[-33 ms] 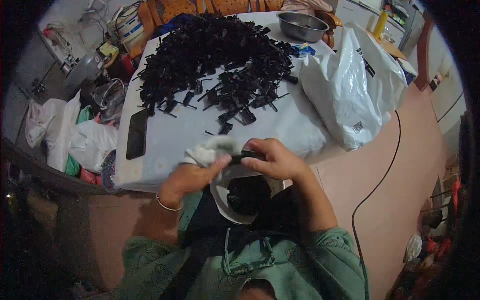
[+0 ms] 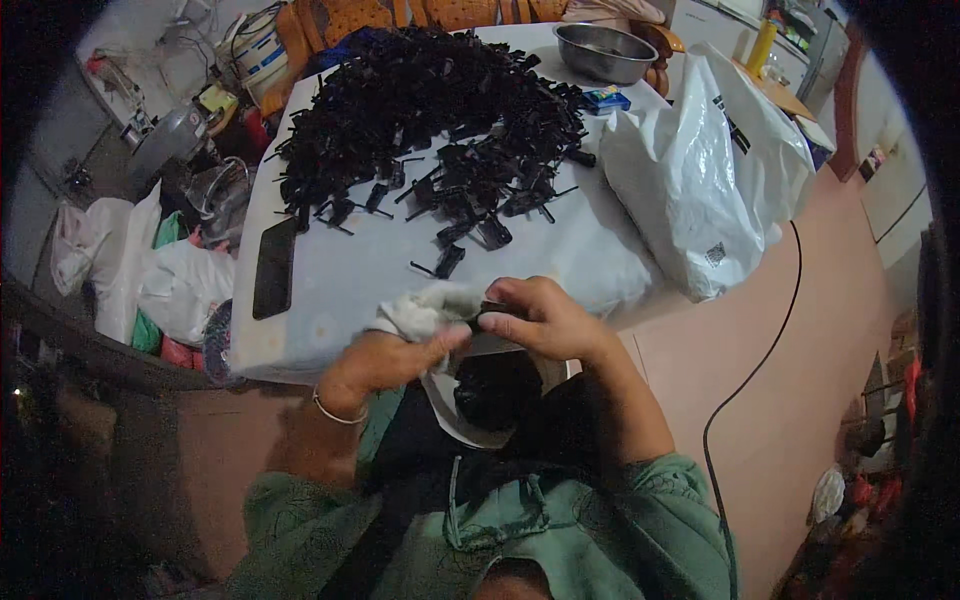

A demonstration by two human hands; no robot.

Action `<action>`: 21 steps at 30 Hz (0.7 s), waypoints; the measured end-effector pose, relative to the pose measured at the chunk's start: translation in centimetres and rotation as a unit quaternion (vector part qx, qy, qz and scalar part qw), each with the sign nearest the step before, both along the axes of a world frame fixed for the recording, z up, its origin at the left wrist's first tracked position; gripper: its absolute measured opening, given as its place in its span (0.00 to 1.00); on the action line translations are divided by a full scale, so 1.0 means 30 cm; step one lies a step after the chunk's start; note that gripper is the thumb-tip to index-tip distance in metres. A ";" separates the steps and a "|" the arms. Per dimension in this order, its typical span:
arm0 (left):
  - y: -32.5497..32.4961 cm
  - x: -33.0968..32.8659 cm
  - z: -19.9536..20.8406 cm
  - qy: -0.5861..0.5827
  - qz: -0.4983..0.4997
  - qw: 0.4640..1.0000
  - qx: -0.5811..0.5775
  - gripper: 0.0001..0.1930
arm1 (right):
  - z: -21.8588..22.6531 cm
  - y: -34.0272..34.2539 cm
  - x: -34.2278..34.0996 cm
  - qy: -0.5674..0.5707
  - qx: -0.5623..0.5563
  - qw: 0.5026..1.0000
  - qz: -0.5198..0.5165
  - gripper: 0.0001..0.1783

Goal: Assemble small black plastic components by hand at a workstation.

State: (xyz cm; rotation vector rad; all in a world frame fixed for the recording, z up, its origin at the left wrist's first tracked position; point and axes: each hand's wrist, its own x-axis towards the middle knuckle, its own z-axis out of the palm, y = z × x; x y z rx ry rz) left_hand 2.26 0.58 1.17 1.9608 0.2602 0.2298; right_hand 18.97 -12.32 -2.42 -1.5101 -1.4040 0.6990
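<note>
Over the near edge of the table my left hand (image 2: 385, 355) is closed around a bunched white cloth (image 2: 420, 312), its thumb pointing toward my right hand. My right hand (image 2: 545, 318) pinches a small black plastic part (image 2: 493, 309) between thumb and fingers, beside the cloth. Most of that part is covered by the fingers. Below both hands, at my lap, is a white-rimmed round container (image 2: 443, 412) with a dark mass (image 2: 500, 390) in it. A large heap of black plastic parts (image 2: 420, 110) with thin prongs lies on the table, and a loose black part (image 2: 450, 262) lies nearer my hands.
A dark flat phone-like slab (image 2: 274, 268) lies on the white-covered table (image 2: 330, 290). To the right stand a big white plastic bag (image 2: 690, 190), a blue packet (image 2: 607, 100) and a metal basin (image 2: 604, 55). A black cable (image 2: 755, 378) runs across the floor.
My left hand and the white cloth have shifted slightly, and the cloth is less blurred. The black part in my right hand shows less. The loose part on the table is more uncovered.
</note>
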 end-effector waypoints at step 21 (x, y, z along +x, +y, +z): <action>-0.067 0.029 -0.111 -0.035 0.164 0.980 -0.110 0.16 | -0.024 0.043 -0.100 -0.013 0.072 0.994 -0.077 0.14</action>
